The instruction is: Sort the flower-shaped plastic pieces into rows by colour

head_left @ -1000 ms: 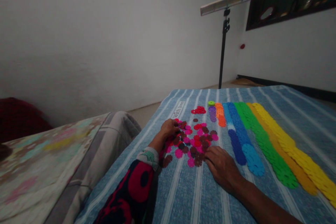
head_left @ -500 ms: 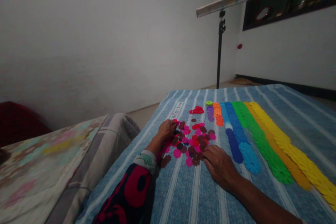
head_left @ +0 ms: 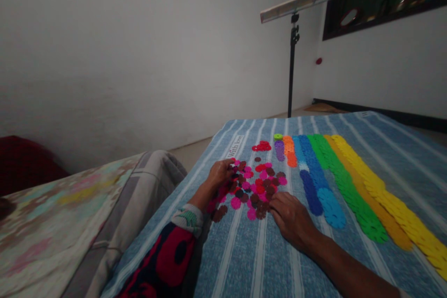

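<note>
A loose pile of notched plastic discs [head_left: 260, 188] in pink, brown, red and black lies on a blue striped cloth [head_left: 240, 260]. At the pile's left edge is my left hand [head_left: 220, 174], its fingers curled over the discs. What its fingertips grip, if anything, is hidden. My right hand [head_left: 289, 216] rests at the near right edge, fingers bent and pressed together beside brown discs. Whether a disc is between them I cannot make out. Beyond the pile sits a small group of red discs [head_left: 261, 146].
To the right run overlapping rows of discs: purple [head_left: 280, 151], orange [head_left: 289, 149], blue [head_left: 314, 163], green [head_left: 345, 191], amber [head_left: 370, 200] and yellow [head_left: 384, 195]. A patterned cover [head_left: 70, 214] lies on the left. Behind stands a lamp on a black pole [head_left: 291, 74].
My left hand and forearm have shifted slightly left, with the hand still at the pile's left edge. My right hand stays nearly where it was.
</note>
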Demonstrator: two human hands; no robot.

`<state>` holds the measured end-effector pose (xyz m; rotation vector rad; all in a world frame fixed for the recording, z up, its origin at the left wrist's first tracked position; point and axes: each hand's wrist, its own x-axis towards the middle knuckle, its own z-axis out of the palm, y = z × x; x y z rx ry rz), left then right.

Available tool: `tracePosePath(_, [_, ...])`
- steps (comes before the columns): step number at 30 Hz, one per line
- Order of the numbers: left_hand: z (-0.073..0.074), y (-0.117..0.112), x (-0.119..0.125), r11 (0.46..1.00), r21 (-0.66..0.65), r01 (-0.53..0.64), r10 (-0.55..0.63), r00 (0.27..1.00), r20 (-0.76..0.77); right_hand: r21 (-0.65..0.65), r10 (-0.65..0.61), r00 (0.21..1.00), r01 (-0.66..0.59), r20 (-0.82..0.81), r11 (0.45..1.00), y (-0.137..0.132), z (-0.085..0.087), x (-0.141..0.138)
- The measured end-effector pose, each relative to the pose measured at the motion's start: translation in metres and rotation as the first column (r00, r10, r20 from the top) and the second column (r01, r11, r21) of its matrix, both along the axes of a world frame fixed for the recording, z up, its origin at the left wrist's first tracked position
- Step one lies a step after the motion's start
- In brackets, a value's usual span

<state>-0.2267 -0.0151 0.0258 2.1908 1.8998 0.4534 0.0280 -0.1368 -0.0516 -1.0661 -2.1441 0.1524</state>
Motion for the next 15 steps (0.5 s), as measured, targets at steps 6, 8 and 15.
tracePosePath(6, [0.0049,-0.0069,-0.0011,0.996,-0.008,0.085,-0.086,0.996,-0.023,-0.011,-0.003,1.000,0.003,0.019,1.000,-0.0002,0.0014,0.0005])
tracePosePath(8, [0.0046,-0.0076,-0.0006,0.992,-0.030,0.119,-0.120,0.993,-0.014,-0.012,-0.007,1.000,0.007,0.019,1.000,-0.0001,0.0021,0.0008])
tracePosePath(15, [0.0049,-0.0072,0.0049,0.984,-0.051,0.170,-0.172,0.985,-0.021,-0.021,-0.005,1.000,0.006,0.006,1.000,-0.0004,0.0045,0.0000])
